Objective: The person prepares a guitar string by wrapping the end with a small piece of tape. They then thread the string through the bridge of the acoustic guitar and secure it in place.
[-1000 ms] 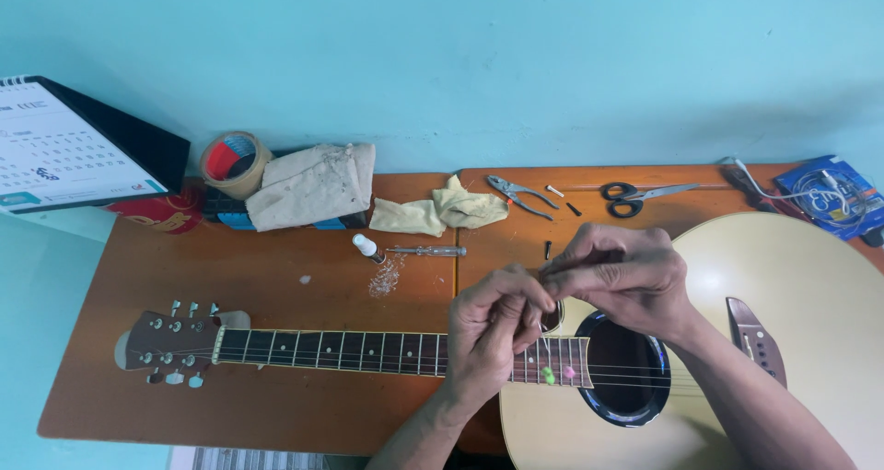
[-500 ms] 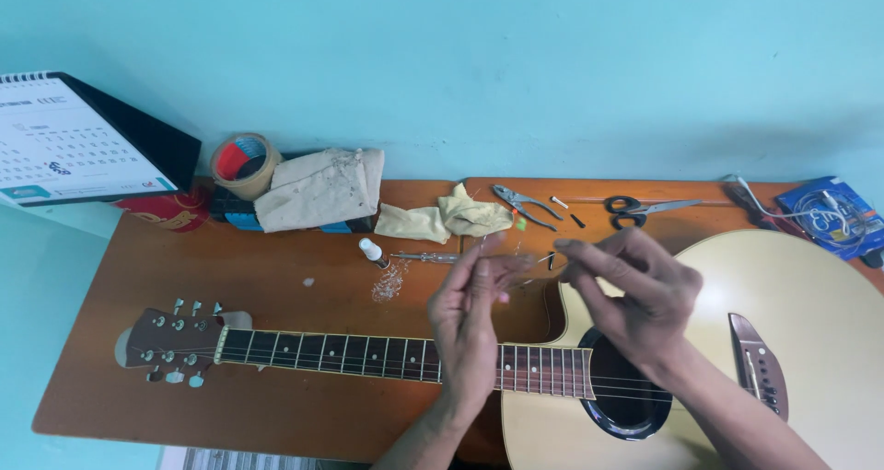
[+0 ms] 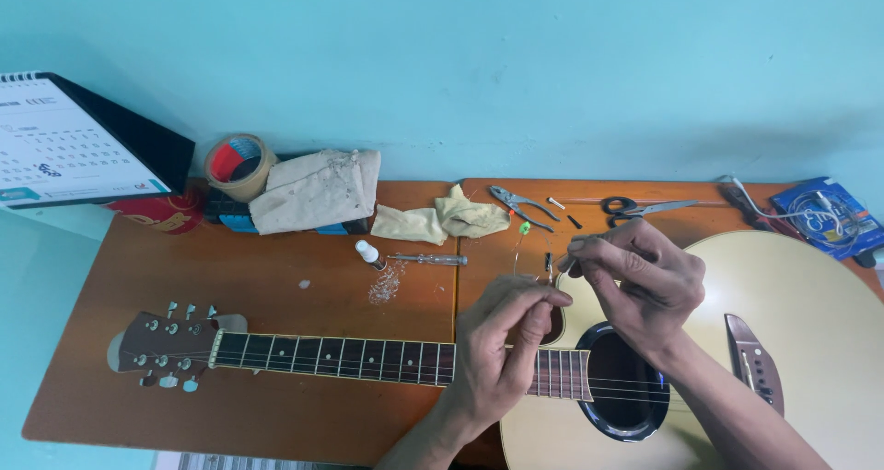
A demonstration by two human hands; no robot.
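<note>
- Head view: my left hand [image 3: 502, 355] is raised over the guitar [image 3: 810, 341] where the neck [image 3: 331, 358] meets the body, thumb and forefinger pinched shut on a thin guitar string [image 3: 516, 258].
- My right hand [image 3: 640, 281] hovers above the soundhole [image 3: 626, 392]; its fingertips are closed on a small dark piece at the string's other end. What that piece is, I cannot tell.
- String: slack, rising from my left pinch to a green ball end [image 3: 524, 228], above the desk's [image 3: 276, 277] middle.
- Guitar: flat on the desk, headstock [image 3: 170, 348] toward the left edge, pale body overhanging the right.
- Near the back edge: pliers [image 3: 517, 204], scissors [image 3: 645, 208], small screwdriver [image 3: 428, 259], yellow cloth [image 3: 442, 220], tape roll [image 3: 239, 166].
- Risk, in my judgement: the free end may whip and scratch the pale top if either pinch slips.
- Risk: a sharp bend between my two hands could kink the string.
- Risk: the small piece, if dropped, could fall into the soundhole.
</note>
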